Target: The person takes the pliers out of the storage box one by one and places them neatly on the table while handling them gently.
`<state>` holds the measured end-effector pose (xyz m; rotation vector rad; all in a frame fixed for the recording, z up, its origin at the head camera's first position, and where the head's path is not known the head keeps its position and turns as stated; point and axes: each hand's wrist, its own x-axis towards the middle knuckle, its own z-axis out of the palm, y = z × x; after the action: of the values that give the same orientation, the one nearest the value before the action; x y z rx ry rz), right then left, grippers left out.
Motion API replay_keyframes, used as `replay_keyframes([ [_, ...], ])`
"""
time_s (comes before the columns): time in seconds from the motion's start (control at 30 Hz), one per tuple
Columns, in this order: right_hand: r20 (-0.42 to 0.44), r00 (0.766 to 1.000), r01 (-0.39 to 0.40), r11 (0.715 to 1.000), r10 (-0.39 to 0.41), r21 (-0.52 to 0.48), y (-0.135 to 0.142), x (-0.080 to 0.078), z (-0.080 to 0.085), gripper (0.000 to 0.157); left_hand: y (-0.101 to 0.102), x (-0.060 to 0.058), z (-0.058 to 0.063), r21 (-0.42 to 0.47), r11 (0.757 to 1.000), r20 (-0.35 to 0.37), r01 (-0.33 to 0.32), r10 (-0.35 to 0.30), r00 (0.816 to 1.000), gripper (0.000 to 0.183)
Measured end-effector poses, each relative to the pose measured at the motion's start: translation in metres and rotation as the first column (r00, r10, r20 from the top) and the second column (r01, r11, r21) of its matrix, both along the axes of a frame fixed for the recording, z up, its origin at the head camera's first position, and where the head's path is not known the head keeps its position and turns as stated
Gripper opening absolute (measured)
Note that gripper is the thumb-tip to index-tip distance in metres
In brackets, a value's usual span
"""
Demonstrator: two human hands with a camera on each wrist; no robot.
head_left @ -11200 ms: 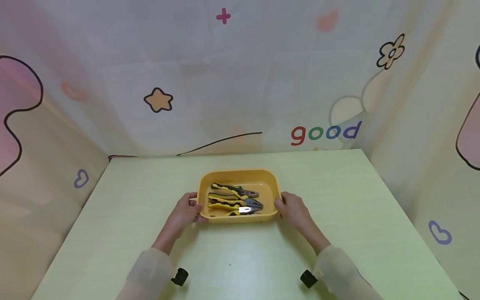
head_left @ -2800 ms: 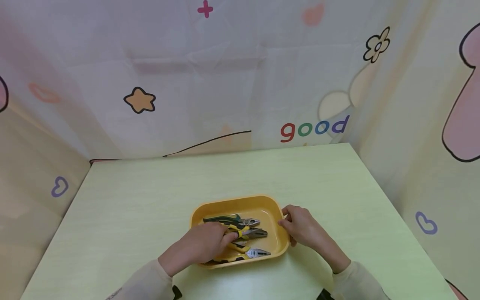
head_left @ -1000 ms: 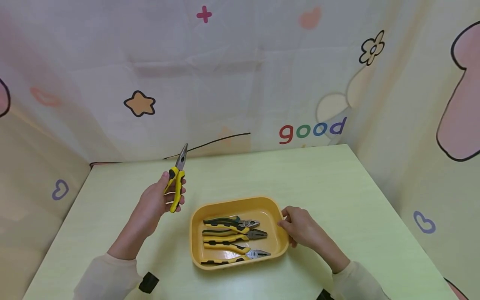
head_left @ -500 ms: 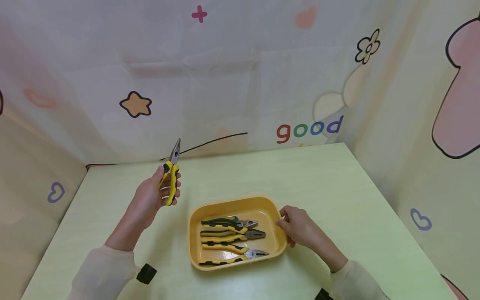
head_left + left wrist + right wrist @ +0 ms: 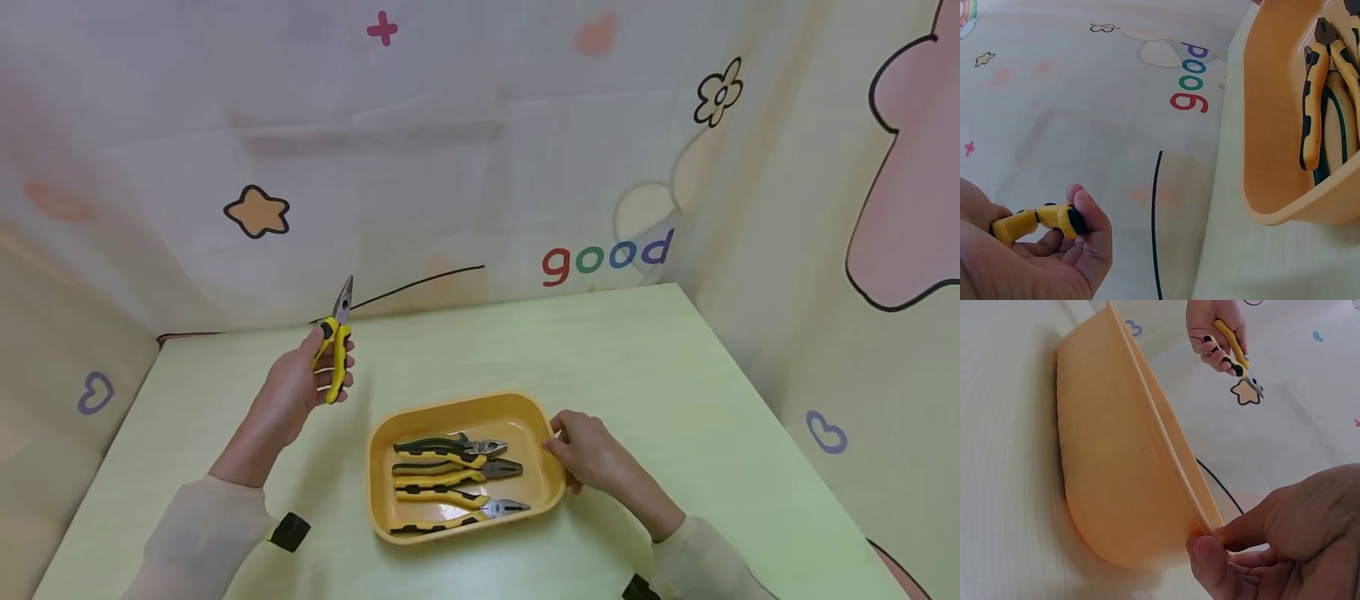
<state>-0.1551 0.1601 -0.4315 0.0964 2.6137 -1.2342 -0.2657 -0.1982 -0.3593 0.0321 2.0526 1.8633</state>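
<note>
My left hand (image 5: 285, 387) holds needle-nose pliers (image 5: 341, 354) with yellow-and-black handles raised above the table, left of the tray, their nose pointing up and the handles slightly spread. In the left wrist view, the fingers curl round the handle ends. Thumb and fingers of my right hand (image 5: 596, 450) pinch the right end of a yellow plastic tray (image 5: 534, 433); the right wrist view shows them at its rim. Inside the tray lie several pliers side by side, jaws to the right: a green-and-yellow pair (image 5: 427, 444), a middle pair (image 5: 442, 477) and a front pair (image 5: 450, 497) with spread handles.
The tray stands on a pale green table (image 5: 615, 358). A printed white curtain (image 5: 427, 192) hangs behind the table and along both sides. Small black blocks (image 5: 289, 532) sit at the cuffs of both sleeves.
Earlier both hands held the tray farther back; it then came nearer. My left hand reached in and lifted out the needle-nose pliers. Over the last second both hands stay nearly still.
</note>
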Motion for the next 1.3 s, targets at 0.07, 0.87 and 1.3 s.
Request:
replay_keyframes([
  [0.07, 0.0, 1.0, 0.0, 1.0, 0.0, 0.002, -0.001, 0.0, 0.0, 0.008, 0.001, -0.002, -0.001, -0.008, 1.0, 0.0, 0.004, -0.004, 1.0, 0.066],
  [0.87, 0.01, 1.0, -0.006, 1.0, 0.006, 0.006, -0.001, 0.0, 0.0, 0.008, 0.015, -0.03, -0.014, -0.182, 0.983, 0.006, 0.017, -0.016, 1.0, 0.063],
  [1.3, 0.019, 1.0, -0.004, 1.0, 0.004, 0.007, -0.001, -0.001, 0.001, 0.008, 0.025, -0.04, -0.021, -0.315, 0.949, -0.042, 0.0, -0.014, 0.999, 0.059],
])
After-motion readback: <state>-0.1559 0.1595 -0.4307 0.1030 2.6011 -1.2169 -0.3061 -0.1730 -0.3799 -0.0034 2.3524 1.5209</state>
